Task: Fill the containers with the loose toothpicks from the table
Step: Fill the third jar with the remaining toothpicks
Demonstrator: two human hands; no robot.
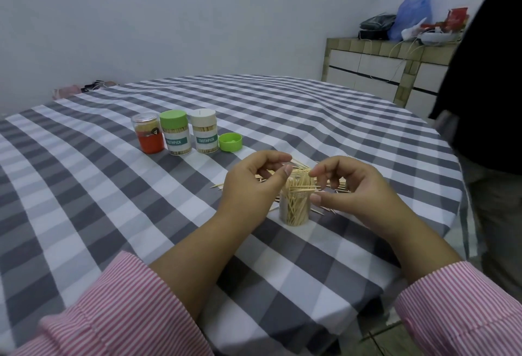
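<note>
A clear open container [294, 212] stands on the checked tablecloth near the right front, stuffed with toothpicks that stick out of its mouth, some lying crosswise. My left hand [252, 186] hovers at its left with fingers loosely curled and the thumb tip near the toothpick tops, nothing between thumb and fingers. My right hand [348, 190] is at its right and pinches a few crosswise toothpicks between index finger and thumb over the mouth. Loose toothpicks [337, 184] lie scattered on the cloth behind and beside the container.
Three closed containers stand in a row farther back: a red one [149, 138], a green-lidded one [175, 135] and a white-lidded one [204, 134]. A loose green lid [230, 142] lies beside them. A person in dark clothes [485, 87] stands at the table's right edge.
</note>
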